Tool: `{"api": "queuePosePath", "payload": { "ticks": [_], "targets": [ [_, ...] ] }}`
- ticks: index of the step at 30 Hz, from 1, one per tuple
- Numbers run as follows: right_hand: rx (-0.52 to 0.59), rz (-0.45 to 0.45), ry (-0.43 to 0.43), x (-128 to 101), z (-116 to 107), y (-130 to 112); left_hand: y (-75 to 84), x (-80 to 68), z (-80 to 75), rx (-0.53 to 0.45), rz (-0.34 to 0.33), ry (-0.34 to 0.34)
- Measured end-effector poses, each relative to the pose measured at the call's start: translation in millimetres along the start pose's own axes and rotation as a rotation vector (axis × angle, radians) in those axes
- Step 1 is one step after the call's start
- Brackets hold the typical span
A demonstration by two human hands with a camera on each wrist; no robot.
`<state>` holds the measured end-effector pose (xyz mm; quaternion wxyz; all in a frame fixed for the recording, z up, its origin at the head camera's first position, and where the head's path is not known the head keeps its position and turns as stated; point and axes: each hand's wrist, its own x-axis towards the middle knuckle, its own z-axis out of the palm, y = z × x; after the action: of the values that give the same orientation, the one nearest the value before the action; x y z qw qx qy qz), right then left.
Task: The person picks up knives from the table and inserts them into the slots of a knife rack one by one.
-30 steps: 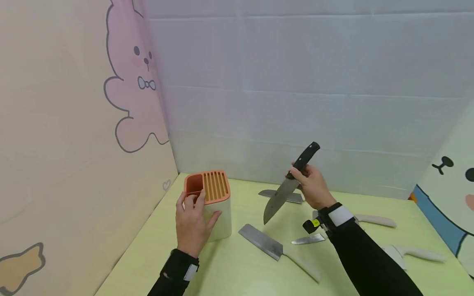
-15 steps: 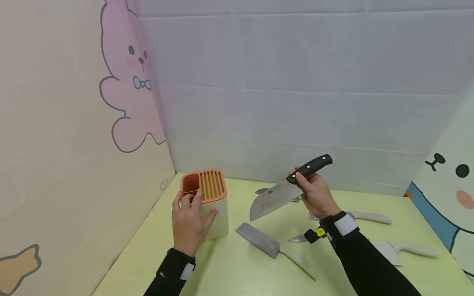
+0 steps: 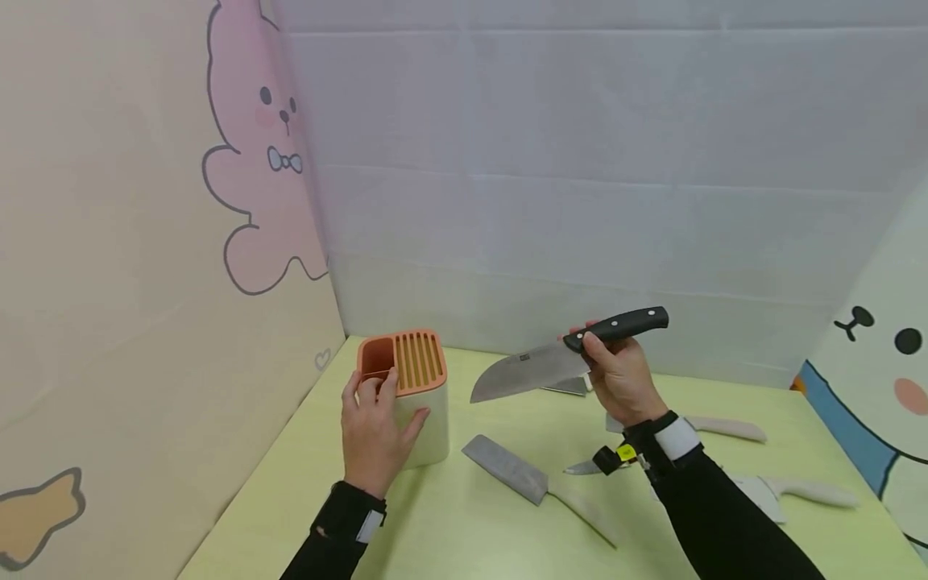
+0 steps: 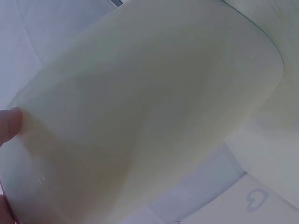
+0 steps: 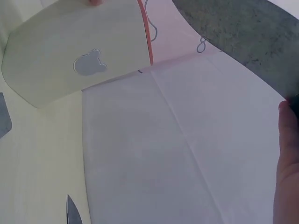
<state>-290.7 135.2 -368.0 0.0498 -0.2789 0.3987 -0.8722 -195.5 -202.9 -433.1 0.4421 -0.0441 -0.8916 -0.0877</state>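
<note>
The right hand [image 3: 622, 377] has its grip clamped around the black handle of a knife [image 3: 558, 362], held up in the air at the middle of the frame, well above the counter [image 3: 500, 515]. The broad blade lies nearly level and points left, toward the knife block [image 3: 413, 395], with open space between its tip and the block. The left hand [image 3: 377, 427] wraps around the near side of the block, thumb on the right wall and fingertips up at the orange slotted top. In the left wrist view the block's pale wall [image 4: 149, 107] fills almost the whole frame.

Below the raised blade, a cleaver [image 3: 532, 483] lies flat at the lower middle, blade toward the block. Part of another blade [image 3: 569, 388] shows just behind the held knife. A small knife [image 3: 580, 467] lies by the right wrist, partly hidden by the sleeve. Further right, two pale-handled knives rest on the counter, one [image 3: 725, 427] near the back and one [image 3: 797, 490] nearer the right edge. A pink rabbit drawing [image 3: 254, 153] covers the wall panel at the upper left.
</note>
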Motion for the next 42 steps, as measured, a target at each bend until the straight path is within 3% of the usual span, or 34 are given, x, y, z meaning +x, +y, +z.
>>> {"api": "queuePosePath", "payload": {
  "ticks": [7, 16, 24, 37, 42],
  "targets": [
    [-0.018, -0.033, 0.010, -1, 14, 7, 1.8, -1.0, 2.1, 0.001, -0.002, 0.023],
    [-0.198, -0.100, 0.055, 6, 45, 33, -0.1, -3.0, 4.1, 0.000, -0.005, 0.053],
    [-0.330, -0.122, 0.126, 10, 66, 56, 1.8, -4.2, 4.0, -0.005, -0.029, 0.023],
    [-0.369, -0.149, 0.126, 10, 68, 55, 9.2, -1.9, 4.2, 0.014, -0.026, 0.017],
    [-0.437, -0.170, 0.100, 8, 68, 51, 11.7, -1.4, 5.8, 0.010, -0.026, 0.026]
  ]
}}
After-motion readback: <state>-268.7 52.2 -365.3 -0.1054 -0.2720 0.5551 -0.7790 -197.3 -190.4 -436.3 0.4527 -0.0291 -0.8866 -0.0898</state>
